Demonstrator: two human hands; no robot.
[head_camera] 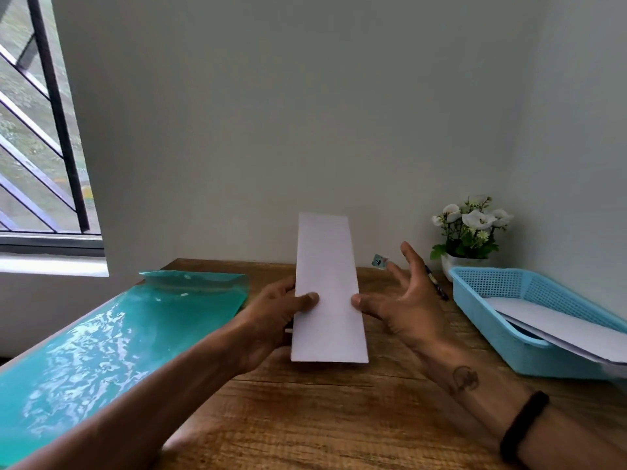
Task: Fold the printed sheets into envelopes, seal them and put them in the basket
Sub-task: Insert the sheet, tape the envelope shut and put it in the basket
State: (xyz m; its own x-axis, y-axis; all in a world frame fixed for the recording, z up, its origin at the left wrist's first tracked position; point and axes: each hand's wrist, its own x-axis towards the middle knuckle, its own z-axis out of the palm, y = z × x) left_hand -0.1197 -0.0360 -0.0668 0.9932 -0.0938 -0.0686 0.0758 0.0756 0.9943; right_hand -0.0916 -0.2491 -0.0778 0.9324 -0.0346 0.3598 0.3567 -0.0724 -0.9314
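Folded sheet point(327, 286), smooth white oblong, in left hand's point(271, 320) pinch

This looks like a small desk corner in a home or a simple home office. A wooden table point(339, 418) with visible grain stands against plain pale walls point(288, 113) that meet in a corner on the right. On the left there is a window point(37, 130) with dark metal bars, and grass shows outside it. A white pot with white flowers point(470, 232) stands in the corner as decoration. Office things lie on the table: a green plastic folder point(118, 334) and a blue plastic basket point(529, 290) holding white paper.
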